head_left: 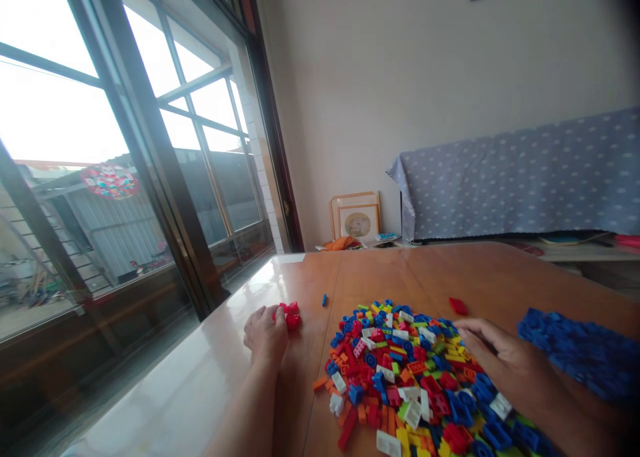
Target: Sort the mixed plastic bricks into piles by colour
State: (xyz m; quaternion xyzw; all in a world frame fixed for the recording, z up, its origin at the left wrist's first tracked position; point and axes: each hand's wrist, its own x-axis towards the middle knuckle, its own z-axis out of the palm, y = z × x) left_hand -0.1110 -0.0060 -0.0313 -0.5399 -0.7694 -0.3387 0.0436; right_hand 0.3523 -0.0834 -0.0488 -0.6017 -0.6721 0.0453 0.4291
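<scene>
Left hand (267, 335) at the red bricks (293, 321), right hand (493, 351) at the brick pile (395, 357)

The brick pile, a mix of red, blue, yellow, white, orange and green pieces, lies spread on a brown desk (400, 277). Left of the pile and apart from it, a few red bricks sit together; the left hand is bent over them, its fingers curled down and partly hiding them. The right hand reaches in over the pile's right side, thumb and forefinger narrowed close together near its far right edge. The view is too coarse to tell whether either hand has a piece in its grip.

Just beyond the pile's far left edge lies a single blue piece (325, 300); beyond its far right edge, near the right fingertips, lies a single red piece (457, 305). To the right of the pile, past the right hand, is a heap of blue bricks (575, 347), soft in focus. Well beyond the pile, a framed picture (359, 220) stands against the wall, with a dotted blue-grey cloth (505, 183) to its right. Tall glass windows (50, 110) rise to the pile's left.
</scene>
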